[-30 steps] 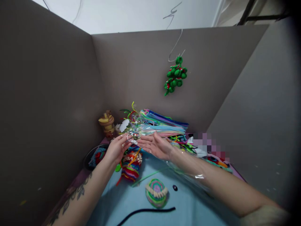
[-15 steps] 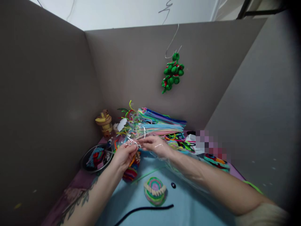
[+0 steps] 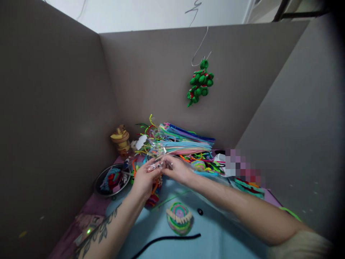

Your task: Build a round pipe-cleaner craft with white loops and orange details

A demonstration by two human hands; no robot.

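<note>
My left hand and my right hand meet above the blue mat, fingertips together. Both pinch a small crinkled clear plastic bag that seems to hold tiny white and black pieces; its contents are too small to tell. Right under the hands lies a striped, multi-coloured pipe-cleaner piece, mostly hidden by my left hand. Just behind the hands is a stack of pastel pipe cleaners.
A round pipe-cleaner mouth with teeth, a small black bead and a black pipe cleaner lie on the mat. A metal bowl of scraps and a wooden jar stand at left. Grey cardboard walls enclose the table; a green ornament hangs on the back one.
My hands have come together from an open, apart pose and now pinch the clear bag between them. My left hand has moved right, over the striped piece.
</note>
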